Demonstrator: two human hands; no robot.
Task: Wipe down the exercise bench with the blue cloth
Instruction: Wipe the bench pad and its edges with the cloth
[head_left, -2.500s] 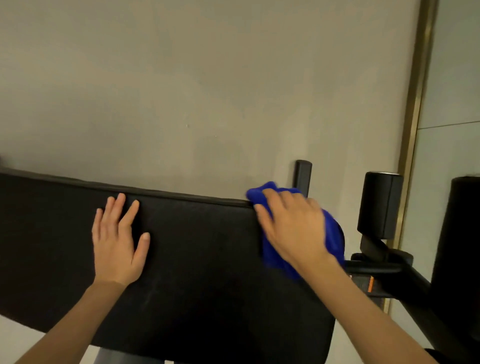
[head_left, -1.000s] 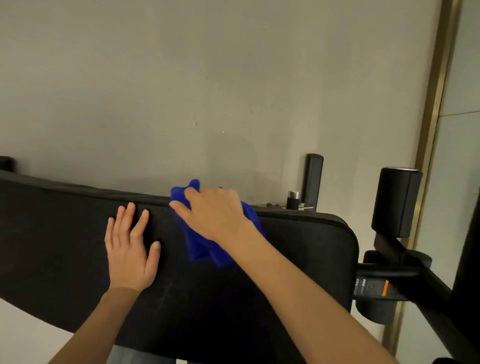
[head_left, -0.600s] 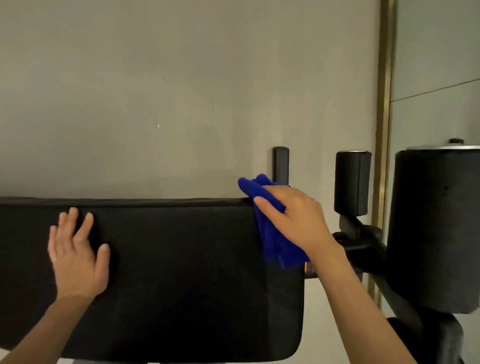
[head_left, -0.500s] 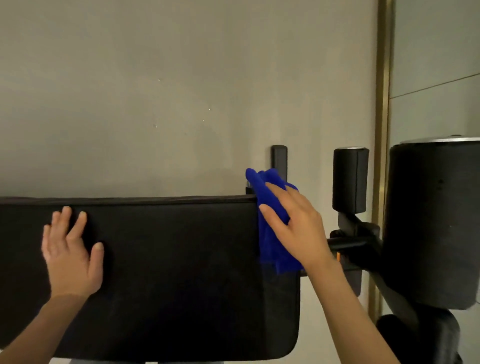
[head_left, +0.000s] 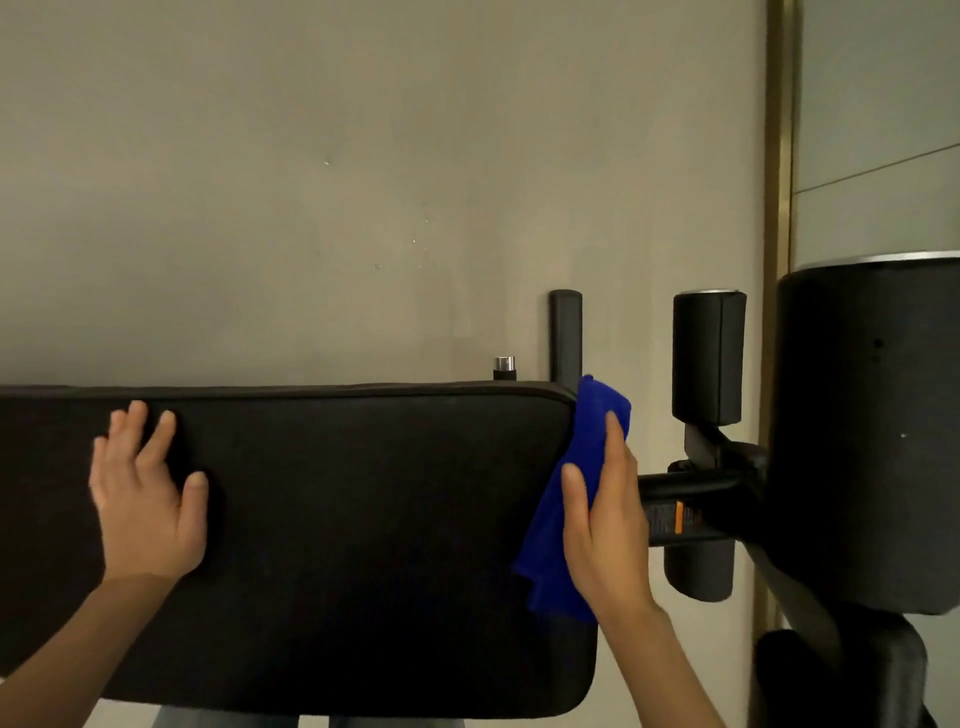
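Leaning the left hand (head_left: 150, 499) on the top face of the long black padded exercise bench (head_left: 363, 519), fingers spread and flat on the upholstery, holding nothing, well apart from the wiping end. Steadying the pad this way seems sound; shifting weight onto that palm should stop the bench rocking under the stroke.

Pressing the bright blue, loosely folded cloth (head_left: 548, 540) against the rounded right end of the pad with the right hand (head_left: 605, 525), fingers straight and close together over the fabric, thumb lying on it nearer the top face; pressing rather than pinching, as far as showing. Draping the cloth over that end edge, from the far corner down toward the near one.

Judging the step as cleaning the end rim:
- drawing the cloth corner to corner in one even pass
- wrapping the fabric round the seam, reaching both top and side wall
- tucking in the loose lower tail before moving.

Minding the black metal frame bar (head_left: 691, 486) with its orange-marked label just beyond the knuckles, and the black foam rollers (head_left: 709, 358) farther right, both likely snag points. Ending at a plain beige surface (head_left: 363, 182) behind.
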